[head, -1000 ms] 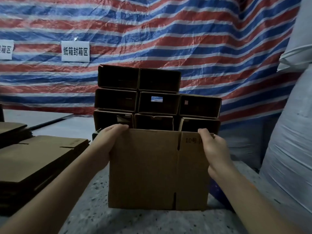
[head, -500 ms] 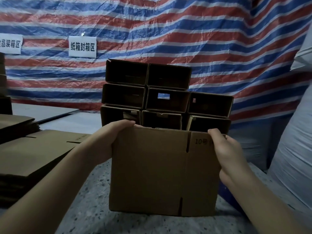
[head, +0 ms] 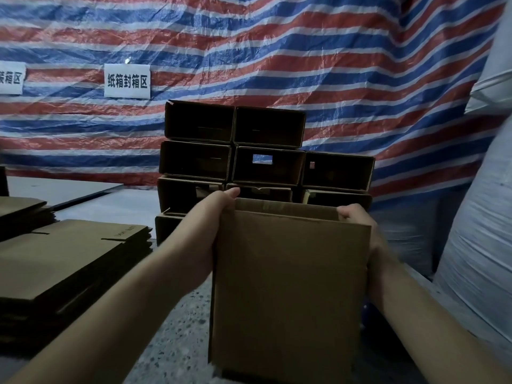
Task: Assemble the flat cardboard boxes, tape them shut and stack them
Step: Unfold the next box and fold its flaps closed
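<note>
A brown cardboard box (head: 288, 295) stands upright on the speckled table (head: 177, 353), now pushed open into a tube so its far wall shows at the top. My left hand (head: 210, 217) grips its upper left edge with fingers over the rim. On the opposite side, my right hand (head: 357, 220) holds the upper right corner, thumb curled inside the opening. Behind it rises a stack of assembled boxes (head: 266, 153), open sides facing me.
Piles of flat cardboard blanks (head: 63, 256) lie on the left of the table, with another pile (head: 19, 209) behind. A striped tarp (head: 304, 65) with white signs hangs at the back. White woven sacks (head: 482, 231) stand at the right.
The flat blank has been pushed open: its front face narrowed and a gap appeared at the top. Both hands moved closer together on the upper edge.
</note>
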Action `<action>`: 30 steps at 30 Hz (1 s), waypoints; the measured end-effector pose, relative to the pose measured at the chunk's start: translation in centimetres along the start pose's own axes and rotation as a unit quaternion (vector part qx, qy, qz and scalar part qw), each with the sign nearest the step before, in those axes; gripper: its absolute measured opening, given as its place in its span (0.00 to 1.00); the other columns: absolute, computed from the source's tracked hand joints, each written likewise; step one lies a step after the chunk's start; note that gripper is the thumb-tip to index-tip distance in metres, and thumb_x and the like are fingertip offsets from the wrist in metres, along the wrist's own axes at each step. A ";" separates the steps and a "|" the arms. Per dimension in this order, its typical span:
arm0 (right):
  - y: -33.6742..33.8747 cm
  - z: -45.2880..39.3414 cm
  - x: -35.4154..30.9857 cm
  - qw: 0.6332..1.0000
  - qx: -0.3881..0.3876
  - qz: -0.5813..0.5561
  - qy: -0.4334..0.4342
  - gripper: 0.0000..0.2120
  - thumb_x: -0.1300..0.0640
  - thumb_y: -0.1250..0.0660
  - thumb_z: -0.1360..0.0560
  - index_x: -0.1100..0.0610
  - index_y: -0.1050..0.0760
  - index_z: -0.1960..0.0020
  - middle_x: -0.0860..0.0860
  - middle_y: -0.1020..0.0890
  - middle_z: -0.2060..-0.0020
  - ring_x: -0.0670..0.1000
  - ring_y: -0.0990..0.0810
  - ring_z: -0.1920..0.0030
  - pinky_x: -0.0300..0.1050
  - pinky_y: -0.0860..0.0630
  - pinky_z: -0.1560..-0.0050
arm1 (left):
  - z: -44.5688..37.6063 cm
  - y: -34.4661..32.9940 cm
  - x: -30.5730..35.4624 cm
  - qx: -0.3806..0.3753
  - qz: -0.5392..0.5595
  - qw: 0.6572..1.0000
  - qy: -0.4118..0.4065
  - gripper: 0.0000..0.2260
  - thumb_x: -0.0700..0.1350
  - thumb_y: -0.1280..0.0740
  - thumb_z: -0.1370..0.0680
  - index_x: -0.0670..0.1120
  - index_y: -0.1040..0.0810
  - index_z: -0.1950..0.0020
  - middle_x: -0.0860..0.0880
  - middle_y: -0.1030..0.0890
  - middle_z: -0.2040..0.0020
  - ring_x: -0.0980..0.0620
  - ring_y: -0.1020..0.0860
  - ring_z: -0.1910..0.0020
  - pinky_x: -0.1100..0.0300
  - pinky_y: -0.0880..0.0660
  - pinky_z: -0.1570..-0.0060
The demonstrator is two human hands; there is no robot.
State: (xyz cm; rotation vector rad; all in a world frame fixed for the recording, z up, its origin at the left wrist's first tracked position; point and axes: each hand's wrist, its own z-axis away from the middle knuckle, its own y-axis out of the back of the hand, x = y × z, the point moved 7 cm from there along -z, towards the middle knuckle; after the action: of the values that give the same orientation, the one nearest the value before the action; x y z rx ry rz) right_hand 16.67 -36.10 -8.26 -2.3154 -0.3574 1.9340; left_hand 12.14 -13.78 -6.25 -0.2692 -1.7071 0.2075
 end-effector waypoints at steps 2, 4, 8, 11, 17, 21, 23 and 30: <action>0.3 -0.3 0.7 0.999 0.008 -0.025 -0.033 0.28 0.48 0.39 0.20 0.53 0.19 0.76 0.50 0.23 0.76 0.46 0.25 0.79 0.35 0.27 0.78 | -0.3 -0.6 -1.1 0.021 -0.009 1.000 0.019 0.12 0.47 0.44 0.17 0.51 0.21 0.43 0.45 0.14 0.53 0.51 0.17 0.64 0.52 0.23 0.56; 0.5 -0.4 1.2 0.998 0.007 -0.040 -0.046 0.30 0.46 0.40 0.19 0.53 0.19 0.78 0.50 0.21 0.77 0.46 0.23 0.79 0.35 0.27 0.79 | -0.8 -0.1 -1.9 0.037 -0.012 0.999 0.010 0.15 0.49 0.43 0.17 0.55 0.17 0.54 0.49 0.14 0.61 0.55 0.17 0.69 0.54 0.24 0.57; 0.4 -0.3 1.0 0.998 -0.051 -0.025 0.003 0.24 0.42 0.40 0.23 0.51 0.16 0.69 0.51 0.18 0.70 0.46 0.18 0.70 0.39 0.22 0.71 | -1.8 0.7 -2.0 0.043 0.001 0.999 -0.013 0.15 0.50 0.44 0.18 0.56 0.17 0.48 0.49 0.13 0.55 0.55 0.16 0.64 0.57 0.22 0.62; 0.3 -0.2 0.9 0.996 -0.077 0.000 0.045 0.21 0.37 0.40 0.27 0.49 0.15 0.62 0.51 0.16 0.64 0.47 0.16 0.62 0.45 0.21 0.61 | -1.6 1.1 -2.5 0.059 0.007 0.998 -0.014 0.14 0.51 0.40 0.19 0.52 0.15 0.51 0.48 0.16 0.64 0.53 0.18 0.69 0.60 0.22 0.71; 1.2 -0.5 2.0 0.998 0.001 -0.049 0.038 0.28 0.36 0.45 0.20 0.51 0.15 0.62 0.52 0.16 0.67 0.49 0.16 0.65 0.44 0.20 0.64 | -1.3 0.9 -5.0 0.079 0.039 0.996 0.002 0.22 0.55 0.39 0.20 0.50 0.15 0.69 0.49 0.18 0.70 0.53 0.19 0.73 0.61 0.24 0.75; 2.2 -0.2 2.3 0.996 0.083 -0.041 0.002 0.17 0.49 0.43 0.16 0.56 0.23 0.57 0.51 0.19 0.76 0.46 0.20 0.78 0.37 0.27 0.80 | -1.5 0.7 -5.3 0.085 0.032 0.996 0.001 0.25 0.56 0.41 0.19 0.52 0.16 0.71 0.50 0.18 0.70 0.53 0.18 0.73 0.61 0.24 0.75; 2.1 -0.1 3.1 0.994 0.086 -0.047 -0.058 0.19 0.48 0.41 0.17 0.57 0.20 0.59 0.51 0.20 0.77 0.47 0.21 0.79 0.36 0.28 0.80 | -1.6 1.0 -5.4 0.095 0.032 0.995 -0.001 0.23 0.56 0.41 0.20 0.53 0.16 0.71 0.50 0.18 0.70 0.53 0.19 0.73 0.61 0.24 0.75; 1.8 0.1 3.8 0.992 0.089 -0.046 -0.073 0.35 0.47 0.44 0.17 0.52 0.19 0.79 0.50 0.21 0.79 0.46 0.23 0.81 0.36 0.29 0.81 | -2.0 1.4 -5.8 0.100 0.042 0.993 0.041 0.23 0.55 0.37 0.20 0.50 0.16 0.73 0.50 0.19 0.73 0.53 0.21 0.76 0.62 0.26 0.78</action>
State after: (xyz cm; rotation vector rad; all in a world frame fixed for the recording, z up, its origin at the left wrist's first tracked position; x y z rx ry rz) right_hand 17.37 -36.96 -12.34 -2.0185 -0.2856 2.0064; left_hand 15.07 -14.22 -11.85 -0.1975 -1.5810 0.4208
